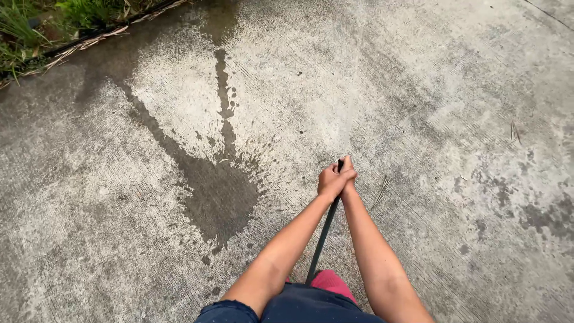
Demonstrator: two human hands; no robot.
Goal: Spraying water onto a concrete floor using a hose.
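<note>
Where the frame starts at the upper left, green grass (pixel 36 27) grows along the edge of the concrete ground (pixel 448 90). A dark wet patch (pixel 218 194) spreads over the concrete left of the middle, with a thin wet streak going up from it. Near the middle, the left hand (pixel 330 181) is wrapped tight around a thin dark hose (pixel 323 236). The right hand (pixel 347 171) is pressed right against it, fingers closed on the same hose near its top end. The hose runs down between both arms to the bottom of the frame, by something pink (pixel 332 283). Dry grass bits (pixel 381 191) lie just right of the hands.
</note>
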